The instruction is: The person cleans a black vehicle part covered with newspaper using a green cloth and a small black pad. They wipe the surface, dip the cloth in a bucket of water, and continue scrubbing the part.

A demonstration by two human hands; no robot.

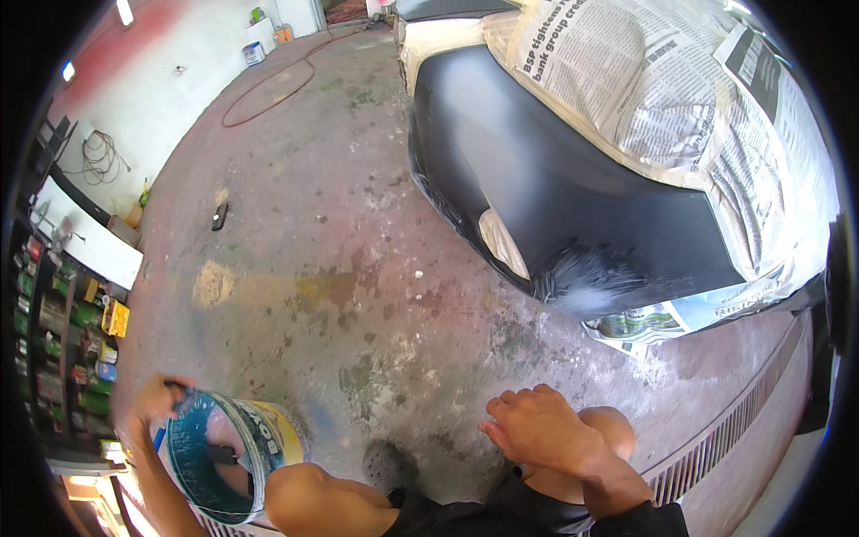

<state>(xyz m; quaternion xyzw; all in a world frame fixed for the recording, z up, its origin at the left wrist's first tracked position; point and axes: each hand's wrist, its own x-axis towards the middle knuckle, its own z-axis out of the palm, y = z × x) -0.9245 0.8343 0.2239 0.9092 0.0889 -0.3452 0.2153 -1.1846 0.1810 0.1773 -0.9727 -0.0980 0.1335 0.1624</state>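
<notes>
My left hand (157, 400) is at the far rim of a bucket (265, 438), its fingers closed round a small dark thing that I cannot make out. The bucket is blue-green inside with a yellow and dark label outside. It tilts toward me, and a dark block-like piece (221, 455) shows in it against a pinkish patch. Over my right knee (611, 431) hangs my right hand (534, 422), fingers loosely curled, with nothing visible in it. Ahead stands a black car panel (573, 197) with dull grey patches and wet-looking streaks low down.
Taped newspaper (662, 80) covers the car beyond the panel. A floor grating (725, 438) runs along the right. On the stained concrete floor (358, 233) lie a small black object (219, 217) and a reddish hose (277, 97). Shelves of cans (67, 331) line the left side.
</notes>
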